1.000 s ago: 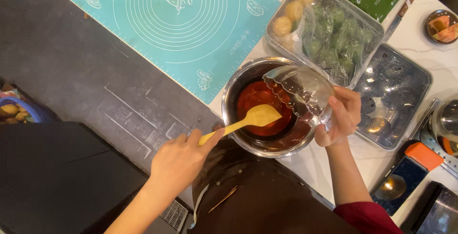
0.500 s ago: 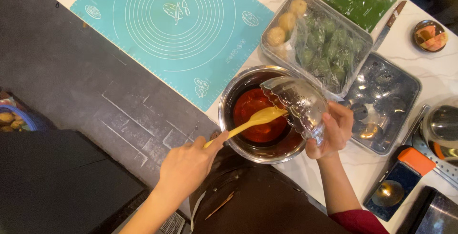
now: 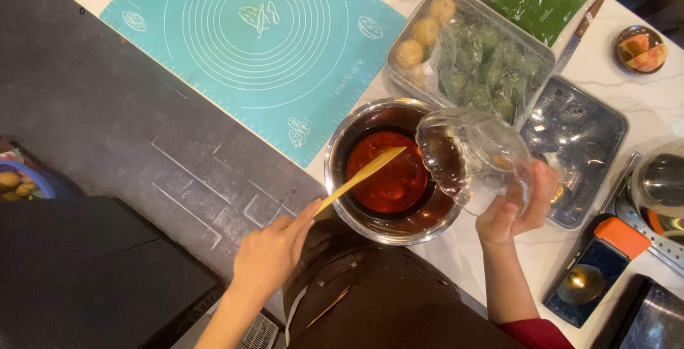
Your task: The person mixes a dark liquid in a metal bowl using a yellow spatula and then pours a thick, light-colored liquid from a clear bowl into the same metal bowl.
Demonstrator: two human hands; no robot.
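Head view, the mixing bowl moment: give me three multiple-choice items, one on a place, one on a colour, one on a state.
1. Where does the turquoise baking mat lie relative to the steel mixing bowl?
A. Up and left of it in the picture
B. Under it
C. On the far side of the trays from it

2. What colour is the spatula held by the left hand?
A. Black
B. Yellow
C. White

3. How is the glass bowl in the right hand held?
A. Standing flat on the counter
C. Tipped on its side, mouth toward the steel bowl
B. Upside down on the empty metal tray

Answers: 1 A, the mat's corner ends just up-left of the bowl's rim. 2 B, its blade shows yellow over the red-brown liquid. 3 C, the glass bowl is lifted and leaned over the steel bowl's edge.
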